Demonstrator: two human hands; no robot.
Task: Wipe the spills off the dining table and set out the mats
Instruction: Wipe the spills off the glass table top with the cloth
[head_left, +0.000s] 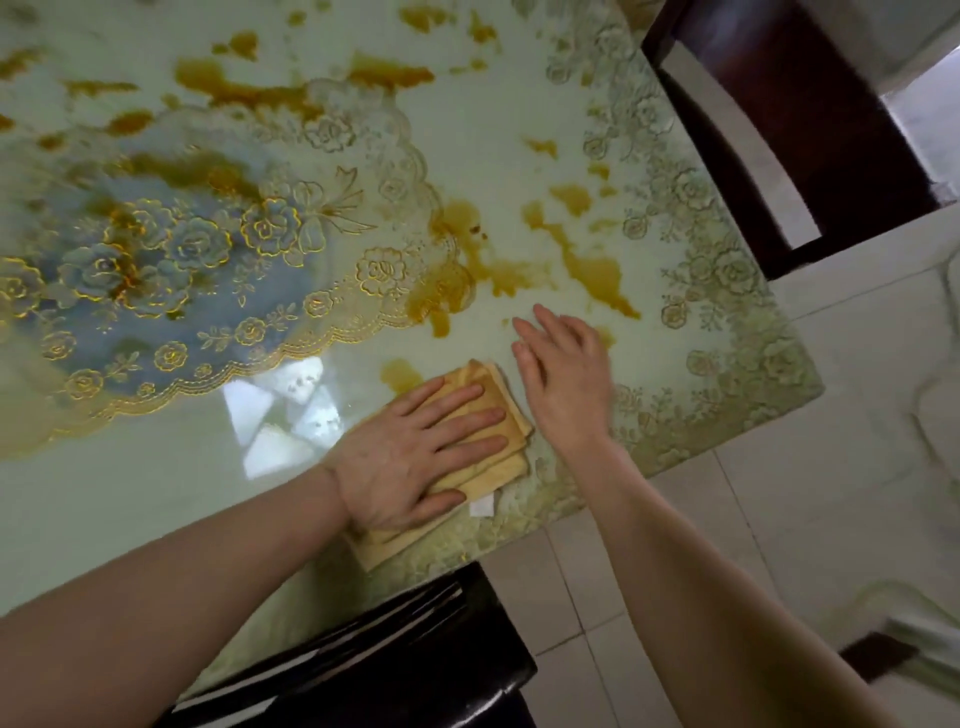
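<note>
Yellow cloth (483, 415), one, folded, lies near the table (156, 499) edge under the left hand (415, 452), which presses flat on it with fingers spread, clamped on nothing. Just right of it the right hand (563, 374) hovers or rests open, fingers apart, holding nothing; I cannot tell which. Many amber spills (597, 270) lie beyond both hands, one lace mat (171, 291) far left, two dark chairs (779, 130) by the table

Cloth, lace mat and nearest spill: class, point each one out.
Cloth (511, 415), head view: folded edge past the fingertips.
Lace mat (208, 249), head view: its flowered centre.
Nearest spill (401, 375), head view: middle of the brown patch beside the cloth.
</note>
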